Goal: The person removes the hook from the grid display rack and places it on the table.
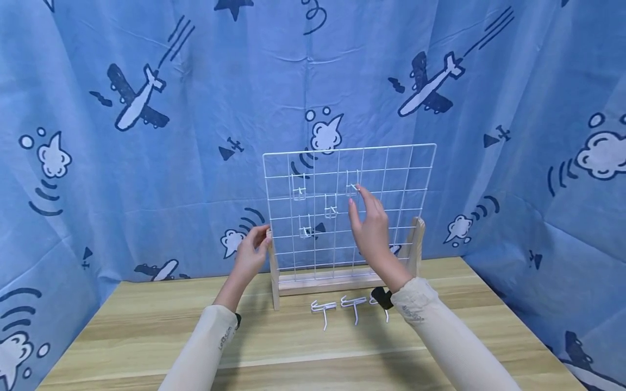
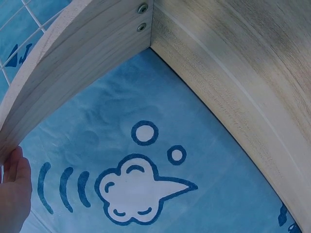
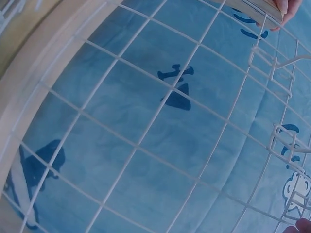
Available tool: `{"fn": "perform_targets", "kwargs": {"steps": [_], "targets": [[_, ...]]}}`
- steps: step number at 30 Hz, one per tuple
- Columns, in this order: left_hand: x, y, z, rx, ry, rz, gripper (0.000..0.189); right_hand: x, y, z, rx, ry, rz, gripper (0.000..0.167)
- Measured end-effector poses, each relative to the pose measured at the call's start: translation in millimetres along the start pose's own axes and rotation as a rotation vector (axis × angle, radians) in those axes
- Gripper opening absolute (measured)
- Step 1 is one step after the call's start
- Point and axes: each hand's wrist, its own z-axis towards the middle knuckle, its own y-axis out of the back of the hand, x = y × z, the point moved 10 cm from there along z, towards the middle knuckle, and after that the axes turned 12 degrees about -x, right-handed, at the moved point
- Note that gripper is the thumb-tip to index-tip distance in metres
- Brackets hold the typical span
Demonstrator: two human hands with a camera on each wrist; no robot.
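A white wire grid panel (image 1: 323, 217) stands upright in a wooden stand (image 1: 323, 285). At its left, my left hand (image 1: 251, 252) pinches the top of the stand's side post (image 1: 274, 271); in the left wrist view fingers (image 2: 17, 170) lie at that post's edge. My right hand (image 1: 373, 225) is raised before the grid, index fingertip right at the prong of a white wire hook (image 1: 352, 183), thumb apart below it. In the right wrist view only fingertips (image 3: 302, 226) show, under that hook. More hooks hang left of it, including a middle hook (image 1: 331, 209) and a lower hook (image 1: 305, 231).
Loose white hooks lie in a row before the stand on the wooden table (image 1: 161, 336), among them a left one (image 1: 324, 307) and a middle one (image 1: 354, 302); the right wrist's black strap partly covers another. A blue patterned curtain (image 1: 195, 163) surrounds the table's back and sides.
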Motion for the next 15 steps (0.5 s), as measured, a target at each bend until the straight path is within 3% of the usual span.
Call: {"fn": "perform_targets", "kwargs": {"steps": [15], "targets": [[-1.6, 0.8, 0.1, -0.003, -0.009, -0.019, 0.034, -2, -15, 10.8, 0.03, -0.051, 0.001, 0.027]]}}
